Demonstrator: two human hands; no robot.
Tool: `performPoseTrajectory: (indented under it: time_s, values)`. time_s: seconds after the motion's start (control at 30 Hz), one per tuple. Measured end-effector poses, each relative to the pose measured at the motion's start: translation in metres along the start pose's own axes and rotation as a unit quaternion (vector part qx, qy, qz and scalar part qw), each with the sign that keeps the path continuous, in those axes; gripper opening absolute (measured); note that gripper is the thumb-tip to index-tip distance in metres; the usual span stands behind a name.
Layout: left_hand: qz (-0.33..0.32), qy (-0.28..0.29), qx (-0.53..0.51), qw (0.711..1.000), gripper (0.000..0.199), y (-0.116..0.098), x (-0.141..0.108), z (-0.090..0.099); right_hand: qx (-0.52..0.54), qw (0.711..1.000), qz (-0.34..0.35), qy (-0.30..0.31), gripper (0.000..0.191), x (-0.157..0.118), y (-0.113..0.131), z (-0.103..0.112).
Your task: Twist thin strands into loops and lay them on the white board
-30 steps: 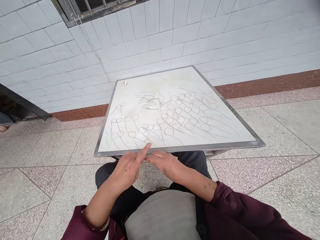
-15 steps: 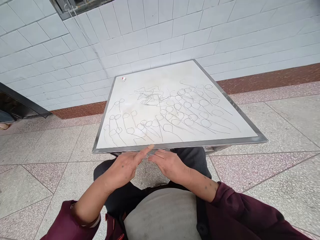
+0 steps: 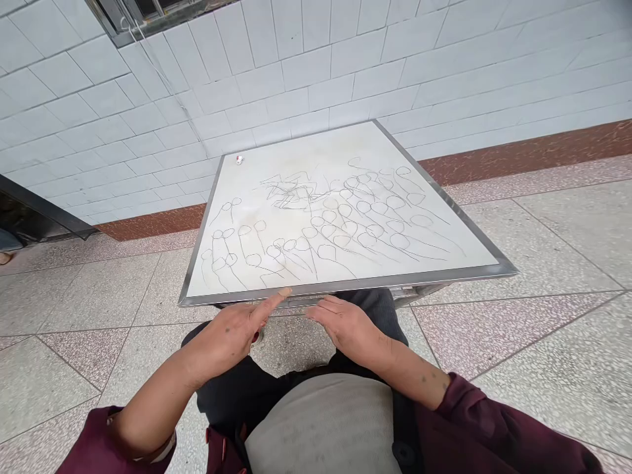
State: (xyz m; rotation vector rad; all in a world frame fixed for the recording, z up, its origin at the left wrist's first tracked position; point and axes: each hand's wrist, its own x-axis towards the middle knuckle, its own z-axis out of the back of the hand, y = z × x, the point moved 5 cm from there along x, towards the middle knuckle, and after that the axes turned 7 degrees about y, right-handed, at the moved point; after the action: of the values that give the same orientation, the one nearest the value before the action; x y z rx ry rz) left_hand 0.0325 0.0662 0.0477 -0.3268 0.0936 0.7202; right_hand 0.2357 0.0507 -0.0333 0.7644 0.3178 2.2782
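A white tabletop (image 3: 345,148) with a grey metal rim stands against the tiled wall, covered in thin dark loops and scribbled lines. My left hand (image 3: 237,332) is at its near edge, index finger stretched out with the tip on the rim and the other fingers bent below; it holds nothing visible. To the right, my right hand (image 3: 345,326) hovers by the same edge, over my lap, its fingers together and pointing left; nothing shows in it, though its palm side is hidden. A small white and red object (image 3: 239,160) lies near the far left corner.
White wall tiles (image 3: 306,85) rise behind the table above a brown skirting band (image 3: 494,158). A barred window (image 3: 162,13) is at the top left. At the far left edge is a dark opening (image 3: 29,210). My legs are under the table's near side.
My hands have moved apart, the left one leftward along the rim, the right one slightly rightward. The view has shifted a little, so the table appears further left.
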Motion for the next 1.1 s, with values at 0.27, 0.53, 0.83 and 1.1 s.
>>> performPoseTrajectory:
  time_s: [0.27, 0.53, 0.83, 1.1]
  values:
    - [0.031, 0.01, 0.019, 0.999, 0.082, 0.003, -0.017, 0.021, 0.084, 0.989, -0.113, -0.052, 0.019, 0.004, -0.009, 0.031]
    - [-0.024, -0.001, 0.041, 0.999, 0.088, -0.018, 0.009, 0.011, 0.258, 0.962, -0.08, 0.046, 0.013, 0.06, 0.032, 0.004]
    - [-0.068, 0.035, 0.042, 0.996, 0.094, -0.025, 0.018, 0.002, 0.439, 0.881, -0.144, 0.098, 0.007, 0.047, 0.026, -0.031]
    - [-0.065, 0.047, 0.088, 0.993, 0.103, -0.027, 0.022, -0.008, 0.484, 0.852, -0.151, 0.131, 0.025, 0.043, 0.02, -0.036]
